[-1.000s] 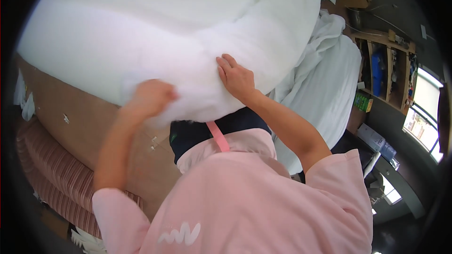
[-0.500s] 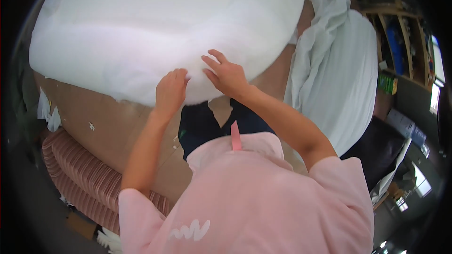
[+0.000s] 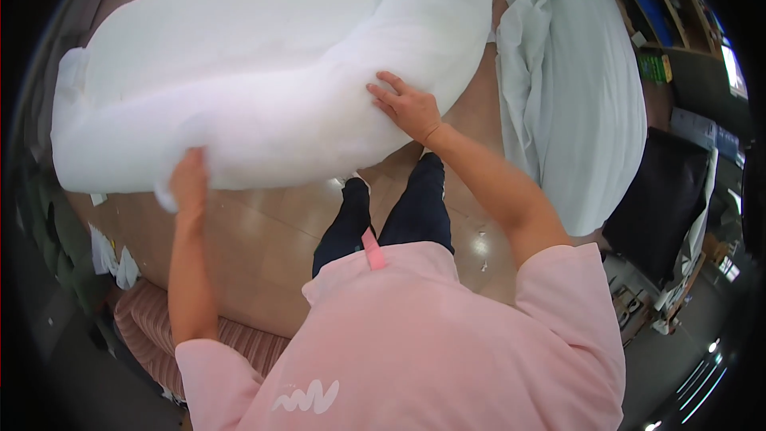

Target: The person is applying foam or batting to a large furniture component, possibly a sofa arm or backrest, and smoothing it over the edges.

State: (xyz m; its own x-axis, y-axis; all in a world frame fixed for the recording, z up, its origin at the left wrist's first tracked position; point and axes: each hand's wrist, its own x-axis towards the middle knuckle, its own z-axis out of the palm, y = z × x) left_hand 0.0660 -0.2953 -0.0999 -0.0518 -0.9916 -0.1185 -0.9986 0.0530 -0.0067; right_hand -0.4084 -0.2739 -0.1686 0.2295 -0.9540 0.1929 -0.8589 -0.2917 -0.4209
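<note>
Wadding [image 3: 263, 72], thick, white and soft, lies folded into a long roll across the brown table [image 3: 271, 247], its rounded near edge hanging toward the person. The left hand [image 3: 188, 183] grips that edge from below near the roll's left end, fingers curled up into the fluff with a small tuft bunched just under the palm. The right hand [image 3: 408, 105] lies flat and open on the roll's near side, fingers spread and pressing into it, holding nothing closed. Between the two hands the roll sags in a shallow curve over bare tabletop. Below the hands stand the person's dark trousers [image 3: 391, 215] and pink shirt [image 3: 431, 335]. Right of the right hand, well apart, a pale sheet [image 3: 582, 104] is heaped beside the roll. Below the left hand, past the table's edge, sits a striped cushion [image 3: 159, 335], with white scraps [image 3: 120, 259] near it.
</note>
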